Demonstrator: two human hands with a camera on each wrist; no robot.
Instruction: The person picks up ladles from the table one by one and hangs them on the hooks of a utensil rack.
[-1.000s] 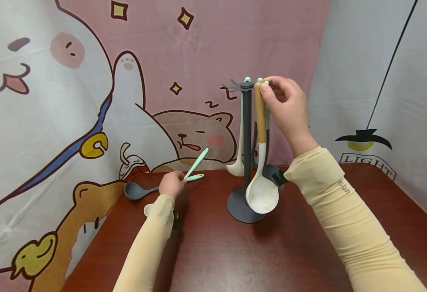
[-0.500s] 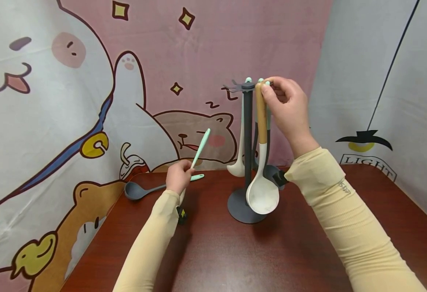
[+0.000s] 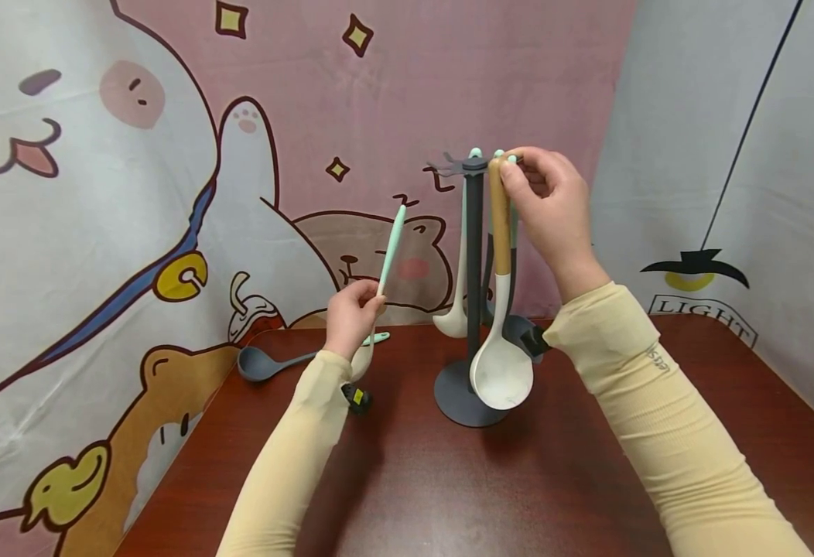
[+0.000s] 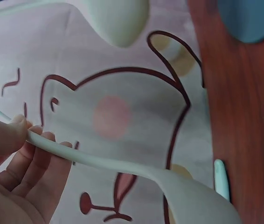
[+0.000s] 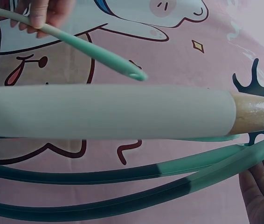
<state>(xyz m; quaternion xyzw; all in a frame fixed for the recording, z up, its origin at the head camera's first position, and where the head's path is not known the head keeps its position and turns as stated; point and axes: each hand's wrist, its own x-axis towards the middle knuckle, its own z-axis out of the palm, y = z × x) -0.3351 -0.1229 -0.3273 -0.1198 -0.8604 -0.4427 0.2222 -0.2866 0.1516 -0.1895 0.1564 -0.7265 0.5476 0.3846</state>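
Observation:
My left hand (image 3: 353, 319) pinches a spoon (image 3: 393, 244) by the neck, below its mint-green handle. The handle points up, and the head of this spoon hangs partly hidden behind my wrist. In the left wrist view its pale neck (image 4: 104, 162) widens into a white head cut off by the frame. My right hand (image 3: 553, 205) grips the top of the wooden handle of a white ladle (image 3: 501, 375), at the hooks of a dark grey utensil stand (image 3: 473, 263). The ladle's bowl hangs in front of the stand's round base. My fingertips partly cover the hook there.
A white ladle (image 3: 452, 323) and dark utensils with mint handles (image 5: 178, 191) hang at the back and right of the stand. A dark grey ladle (image 3: 257, 365) lies at the table's left back. Behind the reddish-brown table (image 3: 435, 495) hangs a cartoon-printed cloth (image 3: 407, 93).
My left hand has lifted the spoon off the left of the table, moving up and right and tilting its handle more upright. My right hand stays at the top of the wooden-handled ladle.

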